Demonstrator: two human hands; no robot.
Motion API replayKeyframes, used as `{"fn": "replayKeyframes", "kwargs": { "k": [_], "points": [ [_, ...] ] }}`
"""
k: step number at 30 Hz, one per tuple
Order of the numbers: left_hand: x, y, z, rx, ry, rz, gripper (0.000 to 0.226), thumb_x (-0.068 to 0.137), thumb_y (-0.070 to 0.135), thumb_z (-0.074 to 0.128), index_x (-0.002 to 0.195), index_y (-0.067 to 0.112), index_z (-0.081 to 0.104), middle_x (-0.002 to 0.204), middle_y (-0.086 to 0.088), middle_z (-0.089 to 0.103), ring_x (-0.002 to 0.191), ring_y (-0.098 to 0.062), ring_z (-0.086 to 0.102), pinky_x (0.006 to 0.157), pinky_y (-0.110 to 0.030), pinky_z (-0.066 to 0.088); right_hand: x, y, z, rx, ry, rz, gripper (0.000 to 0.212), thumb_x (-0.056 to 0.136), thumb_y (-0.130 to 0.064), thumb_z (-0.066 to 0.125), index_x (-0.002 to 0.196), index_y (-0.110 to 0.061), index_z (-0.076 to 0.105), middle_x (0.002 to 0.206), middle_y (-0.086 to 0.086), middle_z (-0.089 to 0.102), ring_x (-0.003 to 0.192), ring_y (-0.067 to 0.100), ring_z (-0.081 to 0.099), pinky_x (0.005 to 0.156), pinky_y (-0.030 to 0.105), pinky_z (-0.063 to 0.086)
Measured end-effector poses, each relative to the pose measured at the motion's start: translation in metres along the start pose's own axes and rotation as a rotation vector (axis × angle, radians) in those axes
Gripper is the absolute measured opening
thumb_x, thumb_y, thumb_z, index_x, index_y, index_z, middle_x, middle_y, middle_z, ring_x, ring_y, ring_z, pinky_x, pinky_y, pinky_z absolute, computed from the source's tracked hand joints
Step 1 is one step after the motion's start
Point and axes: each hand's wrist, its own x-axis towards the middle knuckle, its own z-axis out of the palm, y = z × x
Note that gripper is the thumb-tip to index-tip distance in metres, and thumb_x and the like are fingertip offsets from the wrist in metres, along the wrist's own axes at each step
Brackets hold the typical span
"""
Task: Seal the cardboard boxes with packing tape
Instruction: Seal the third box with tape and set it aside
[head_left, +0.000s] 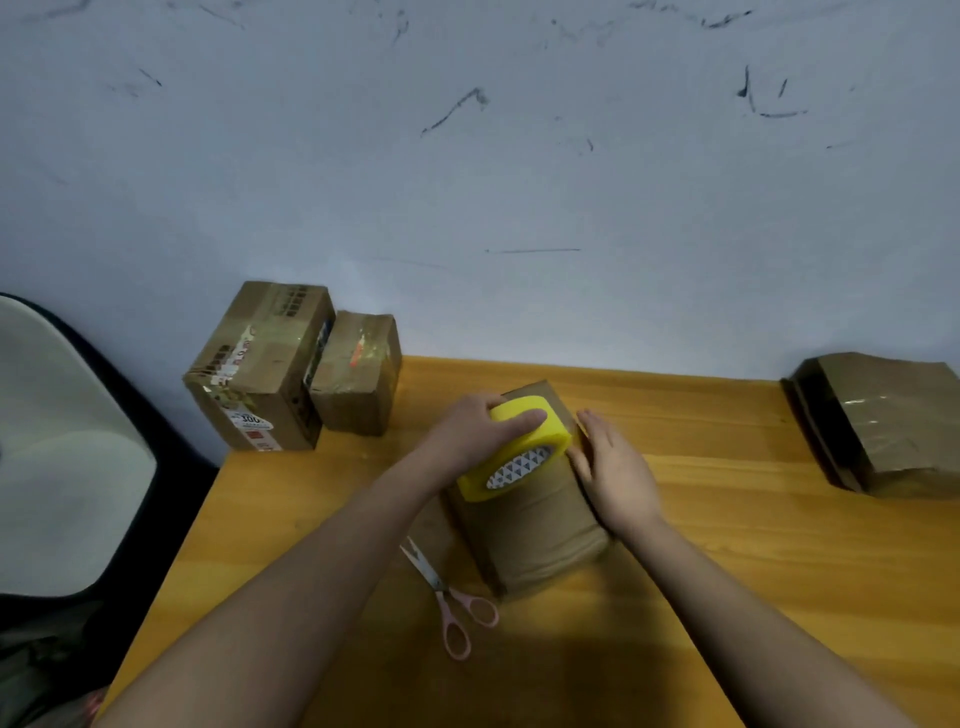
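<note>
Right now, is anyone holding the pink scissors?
No. The pink scissors lie on the table, while the left hand grips the yellow tape roll.

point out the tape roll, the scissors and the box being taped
tape roll (524, 434), head view, on its yellow outer band
scissors (457, 621), head view, on the pink handles
box (540, 525), head view, on its taped top face near the person

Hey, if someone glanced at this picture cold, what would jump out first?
The bright yellow tape roll, gripped by the left hand on top of the cardboard box at the table's middle. The right hand rests against that box's right side, and pink scissors lie just left of it.
</note>
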Motion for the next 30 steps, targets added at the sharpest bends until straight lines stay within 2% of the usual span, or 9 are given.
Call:
{"fn": "replayKeyframes", "kwargs": {
  "k": [2,5,9,13,16,21,25,27,30],
  "points": [
    [0.002,0.0,0.0,0.032,0.019,0.011,0.067,0.075,0.066,0.064,0.117,0.014,0.067,0.113,-0.006,0.068,0.098,-0.021,0.064,0.081,-0.034,0.051,-0.012,-0.001,0.006,-0.043,-0.015,-0.182,0.064,0.094,-0.047,0.029,0.148,-0.015,0.035,0.155,0.003,0.034,0.146,0.019,0.022,0.116,0.04,0.029],
    [0.004,0.0,-0.002,0.068,0.009,0.012,0.077,0.07,0.073,0.062,0.12,0.015,0.066,0.115,-0.005,0.067,0.098,-0.021,0.063,0.081,-0.034,0.053,-0.024,0.0,0.01,-0.143,-0.09,-0.272,0.07,0.09,-0.046,0.026,0.152,-0.015,0.024,0.16,0.0,0.021,0.147,0.011,0.003,0.121,0.033,0.009],
    [0.006,0.0,-0.001,0.047,0.024,0.007,0.066,0.076,0.067,0.063,0.118,0.015,0.065,0.111,-0.005,0.066,0.096,-0.021,0.062,0.083,-0.036,0.053,-0.032,-0.008,0.008,-0.185,-0.055,-0.324,0.064,0.093,-0.044,0.037,0.149,-0.012,0.032,0.156,0.005,0.032,0.147,0.015,0.016,0.118,0.023,-0.002],
    [-0.001,0.0,-0.004,-0.018,-0.048,0.042,0.074,0.075,0.068,0.062,0.123,0.012,0.062,0.114,-0.007,0.065,0.097,-0.02,0.062,0.085,-0.036,0.053,-0.031,-0.005,0.007,0.009,-0.079,-0.195,0.075,0.092,-0.041,0.052,0.154,-0.024,0.013,0.161,0.0,0.019,0.148,0.011,0.012,0.118,0.022,0.002],
    [-0.006,0.0,-0.002,0.024,-0.055,0.123,0.086,0.063,0.078,0.053,0.114,0.011,0.065,0.109,-0.009,0.068,0.088,-0.016,0.061,0.072,-0.03,0.048,-0.031,-0.007,0.0,0.022,-0.102,-0.194,0.076,0.093,-0.045,0.053,0.154,-0.025,0.011,0.161,-0.003,0.015,0.148,0.01,0.01,0.115,0.018,0.002],
    [-0.002,0.018,0.005,0.374,0.047,0.182,0.063,0.086,0.064,0.052,0.122,0.013,0.062,0.119,-0.007,0.064,0.101,-0.023,0.058,0.078,-0.033,0.044,-0.03,-0.009,0.001,-0.03,-0.148,-0.191,0.081,0.092,-0.059,0.047,0.154,-0.021,0.012,0.161,0.0,0.015,0.148,0.012,0.01,0.113,0.016,-0.004],
    [-0.006,0.031,-0.01,0.718,0.025,0.14,0.068,0.088,0.067,0.043,0.125,0.013,0.059,0.122,-0.007,0.061,0.107,-0.025,0.056,0.08,-0.034,0.044,-0.026,0.003,-0.006,0.026,-0.177,-0.108,0.087,0.09,-0.062,0.047,0.155,-0.023,0.005,0.162,-0.004,0.009,0.148,0.009,0.005,0.119,0.023,0.002],
    [-0.012,0.026,-0.02,0.853,-0.021,0.067,0.066,0.089,0.068,0.041,0.119,0.013,0.059,0.106,-0.005,0.059,0.096,-0.023,0.056,0.077,-0.033,0.046,-0.023,0.003,-0.007,-0.023,-0.223,-0.171,0.088,0.087,-0.071,0.036,0.155,-0.026,0.003,0.162,-0.007,0.005,0.148,0.008,0.002,0.122,0.029,0.005],
    [-0.017,0.016,-0.02,0.86,-0.085,-0.059,0.061,0.089,0.067,0.042,0.105,0.011,0.057,0.083,0.001,0.051,0.081,-0.019,0.052,0.066,-0.03,0.043,-0.024,0.0,0.0,-0.16,-0.229,-0.279,0.093,0.079,-0.08,0.006,0.154,-0.026,-0.001,0.161,-0.009,-0.004,0.148,0.006,-0.006,0.122,0.031,0.001]
  ]
}}
